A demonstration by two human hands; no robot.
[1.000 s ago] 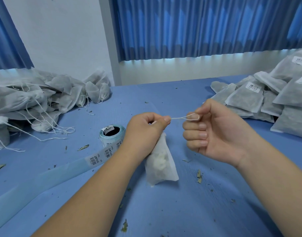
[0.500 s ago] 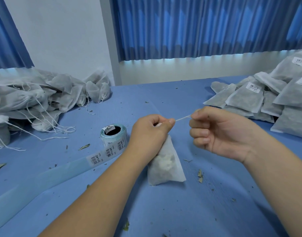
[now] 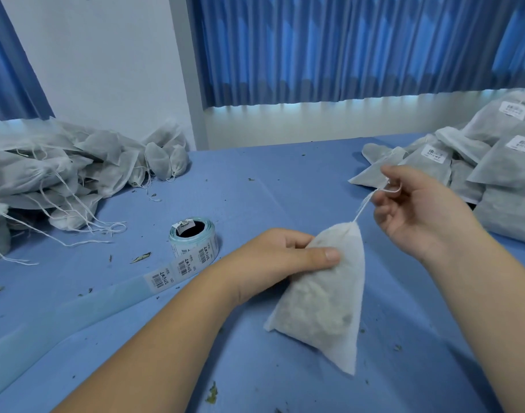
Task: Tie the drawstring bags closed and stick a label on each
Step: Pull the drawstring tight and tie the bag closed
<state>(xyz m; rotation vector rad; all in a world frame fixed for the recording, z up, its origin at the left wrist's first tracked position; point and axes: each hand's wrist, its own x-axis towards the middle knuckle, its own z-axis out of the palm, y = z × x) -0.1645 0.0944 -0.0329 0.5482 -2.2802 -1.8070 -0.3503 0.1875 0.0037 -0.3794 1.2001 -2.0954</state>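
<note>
Here, item by item.

Table (image 3: 285, 180): blue cover, spans the whole view.

Curtain (image 3: 344, 46): blue, pleated, behind the table.

Heap of untied bags (image 3: 61, 174): far left, loose strings trailing over the cover; cut off by the left edge.

Heap of labelled bags (image 3: 499, 180): far right, flat, white stickers on top (print too small to read); cut off by the right edge.

Bag (image 3: 323, 299): white, filled, between the two hands, neck gathered to a point at the top, bottom corners down by the table. The contents show only as a dim mass through the cloth.

Left hand (image 3: 279, 260): grips the bag's upper part, thumb laid across the front, fingers curled behind it and mostly hidden.

Right hand (image 3: 422, 210): raised above and to the right of the neck, thumb and forefinger pinching the drawstring (image 3: 364, 204), which runs taut from the neck to that pinch; other fingers loosely curled.

Label roll (image 3: 192, 236): left of the left hand, its backing strip (image 3: 76, 308) running toward the near left edge.

Leaf crumbs (image 3: 211, 394): scattered.
</note>
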